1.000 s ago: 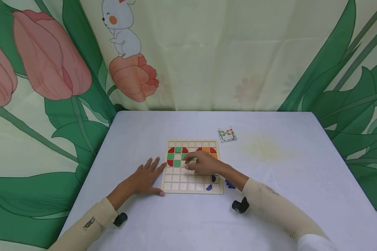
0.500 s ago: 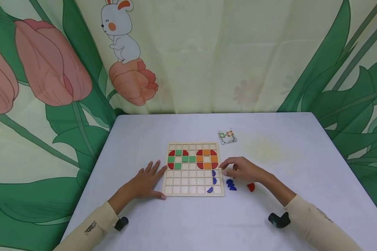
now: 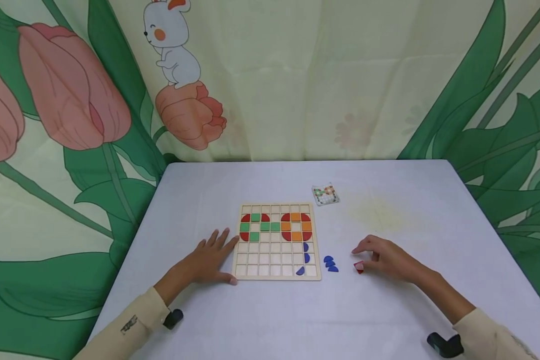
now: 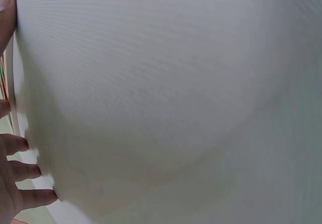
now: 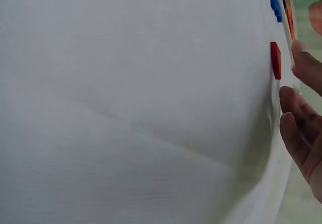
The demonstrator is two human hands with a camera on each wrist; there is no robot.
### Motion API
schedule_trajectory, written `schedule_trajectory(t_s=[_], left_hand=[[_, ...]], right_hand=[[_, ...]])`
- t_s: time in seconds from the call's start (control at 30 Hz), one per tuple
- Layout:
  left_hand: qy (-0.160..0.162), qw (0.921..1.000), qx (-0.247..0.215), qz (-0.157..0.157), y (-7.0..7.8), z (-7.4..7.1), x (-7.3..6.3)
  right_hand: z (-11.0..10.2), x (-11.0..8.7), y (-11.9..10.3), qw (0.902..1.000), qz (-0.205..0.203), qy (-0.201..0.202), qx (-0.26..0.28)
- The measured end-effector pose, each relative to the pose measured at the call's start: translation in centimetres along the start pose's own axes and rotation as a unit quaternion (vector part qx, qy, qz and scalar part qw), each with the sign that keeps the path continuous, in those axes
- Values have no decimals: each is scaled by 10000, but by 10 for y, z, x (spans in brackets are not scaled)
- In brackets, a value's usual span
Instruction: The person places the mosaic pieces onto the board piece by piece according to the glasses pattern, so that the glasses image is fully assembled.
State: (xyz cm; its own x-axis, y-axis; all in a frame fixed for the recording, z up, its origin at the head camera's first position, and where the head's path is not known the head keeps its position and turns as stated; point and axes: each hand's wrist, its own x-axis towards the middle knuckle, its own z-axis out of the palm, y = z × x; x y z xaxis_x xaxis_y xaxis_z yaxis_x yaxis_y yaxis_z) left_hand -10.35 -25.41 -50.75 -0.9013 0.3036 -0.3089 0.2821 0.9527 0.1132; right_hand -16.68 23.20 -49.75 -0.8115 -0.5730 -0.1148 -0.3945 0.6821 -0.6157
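A square wooden grid board (image 3: 271,270) lies flat on the white table. At its upper left are red and green tiles (image 3: 265,227); red and orange tiles (image 3: 295,217) form a ring at upper right, and several blue half-round pieces (image 3: 300,270) lie along its lower right. My left hand (image 3: 205,260) is spread on the table, its index finger and thumb right at the board's left edge. To the right of the board, my right hand (image 3: 389,257) hovers over a loose red quarter-round piece (image 5: 275,60), thumb and index finger apart around it.
Several blue half-round pieces (image 3: 330,264) lie in a cluster just right of the board. A small printed card (image 3: 325,194) showing a coloured pattern lies beyond the board's upper right corner. A curtain (image 3: 297,90) printed with tulips and a rabbit hangs behind the table.
My right hand has moved from over the board to its right edge, then farther right to the red piece. A red piece now completes the ring's lower right corner. My left hand stays put.
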Motion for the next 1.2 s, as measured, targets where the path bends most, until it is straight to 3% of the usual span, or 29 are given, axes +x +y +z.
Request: schedule_trajectory(t_s=[0.2,0.4,0.87,1.2], left_hand=[[-33,10000,-17,9,0,-2,0],[12,10000,-77,18,1,-4,-2],[14,9999,-107,-6,2,-4,-2],[13,10000,-82,10,0,-1,-1]], right_hand=[[12,-10,4,9981,29,517,-338],[19,-15,4,9967,-144,671,-423],[16,-19,-5,9995,-272,139,-98],[18,5,-22,9984,137,-100,544]])
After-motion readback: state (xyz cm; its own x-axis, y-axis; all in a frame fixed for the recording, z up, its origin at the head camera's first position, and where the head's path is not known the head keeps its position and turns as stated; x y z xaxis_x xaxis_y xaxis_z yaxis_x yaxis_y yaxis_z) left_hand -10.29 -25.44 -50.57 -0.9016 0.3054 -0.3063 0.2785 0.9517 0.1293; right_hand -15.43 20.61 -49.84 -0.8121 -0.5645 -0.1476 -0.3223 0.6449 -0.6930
